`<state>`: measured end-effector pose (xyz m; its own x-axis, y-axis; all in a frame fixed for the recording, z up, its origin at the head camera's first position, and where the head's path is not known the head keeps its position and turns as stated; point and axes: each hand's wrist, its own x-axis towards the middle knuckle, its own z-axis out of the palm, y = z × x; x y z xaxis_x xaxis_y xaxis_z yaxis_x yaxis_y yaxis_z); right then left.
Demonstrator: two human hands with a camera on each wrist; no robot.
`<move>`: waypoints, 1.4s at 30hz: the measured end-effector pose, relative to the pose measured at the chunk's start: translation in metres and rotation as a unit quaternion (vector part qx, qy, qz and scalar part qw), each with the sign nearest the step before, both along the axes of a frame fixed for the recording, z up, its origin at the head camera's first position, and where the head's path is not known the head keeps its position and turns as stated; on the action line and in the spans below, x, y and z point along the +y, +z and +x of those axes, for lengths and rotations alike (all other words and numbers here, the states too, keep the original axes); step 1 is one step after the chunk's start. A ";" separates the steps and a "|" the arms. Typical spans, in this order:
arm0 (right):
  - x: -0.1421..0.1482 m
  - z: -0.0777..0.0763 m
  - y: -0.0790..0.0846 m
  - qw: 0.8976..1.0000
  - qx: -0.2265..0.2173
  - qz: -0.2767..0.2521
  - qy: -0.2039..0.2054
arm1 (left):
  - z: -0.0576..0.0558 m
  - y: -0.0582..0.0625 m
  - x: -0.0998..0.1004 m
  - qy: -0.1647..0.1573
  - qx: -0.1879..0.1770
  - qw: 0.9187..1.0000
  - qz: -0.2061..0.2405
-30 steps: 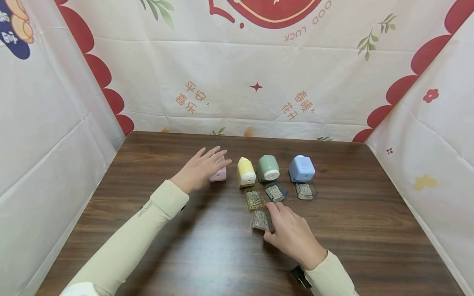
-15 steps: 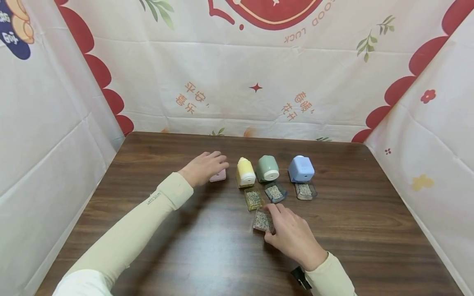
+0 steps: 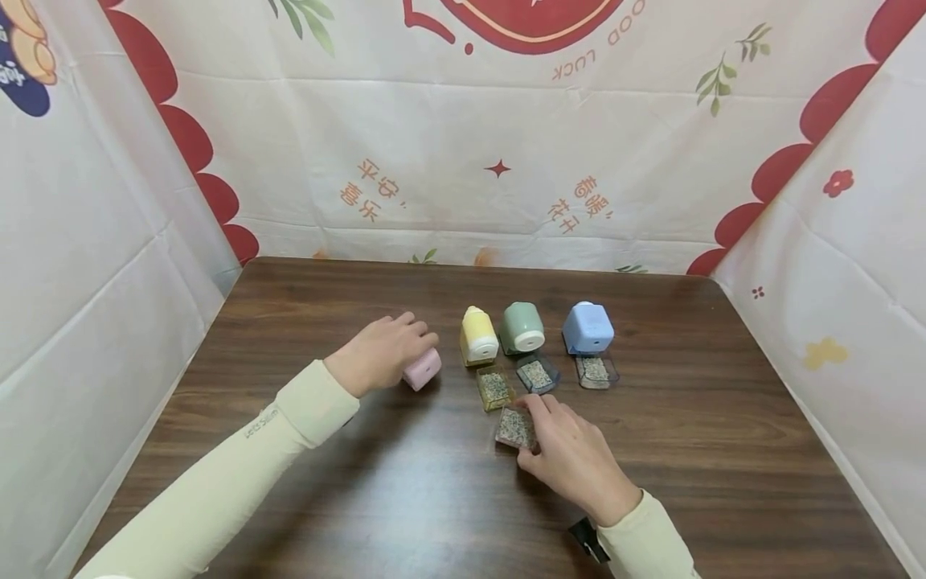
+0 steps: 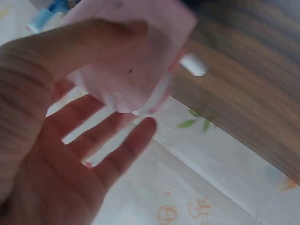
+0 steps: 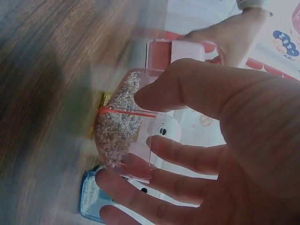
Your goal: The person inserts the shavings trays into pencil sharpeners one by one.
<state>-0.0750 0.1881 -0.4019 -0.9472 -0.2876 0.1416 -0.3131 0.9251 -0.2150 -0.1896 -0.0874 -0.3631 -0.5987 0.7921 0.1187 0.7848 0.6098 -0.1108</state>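
My left hand [image 3: 382,352] grips a pink pencil sharpener [image 3: 423,370], thumb on one side; in the left wrist view its pink body [image 4: 136,61] looks tilted and a little blurred. Between thumb and fingers my right hand [image 3: 573,457] holds a clear pinkish shavings drawer [image 3: 514,428] full of grey shavings [image 5: 115,136]. Just beyond it lies a yellow-tinted drawer [image 3: 495,389], also with shavings. Behind that stand a yellow sharpener [image 3: 478,334] and a green sharpener [image 3: 522,328]. Farther right is a blue sharpener [image 3: 588,328].
A dark-tinted drawer of shavings [image 3: 538,375] lies before the green sharpener, and a clear drawer of shavings [image 3: 596,372] before the blue one. Everything rests on a brown wooden table [image 3: 723,450]. Printed white cloth [image 3: 448,129] hangs behind it and at both sides.
My left hand has taken hold of the pink sharpener and drawn it nearer and slightly left, tilting it. The right hand keeps its place with the drawer.
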 end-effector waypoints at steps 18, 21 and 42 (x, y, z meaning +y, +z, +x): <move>-0.008 -0.001 -0.010 0.999 -0.041 -0.024 0.010 | 0.063 -0.009 0.029 0.021 -0.050 0.998 -0.016; -0.010 -0.001 -0.011 0.998 -0.046 -0.030 0.013 | 0.065 -0.012 0.030 0.014 -0.030 0.999 -0.021; -0.034 -0.007 -0.022 0.996 -0.058 -0.025 0.057 | 0.063 -0.009 0.042 0.038 -0.064 0.995 -0.060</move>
<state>-0.0822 0.1543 -0.4234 -0.9197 -0.3895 0.0488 -0.3854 0.8725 -0.3003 -0.1262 -0.0457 -0.3723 -0.6612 0.7483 -0.0546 0.7496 0.6560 -0.0878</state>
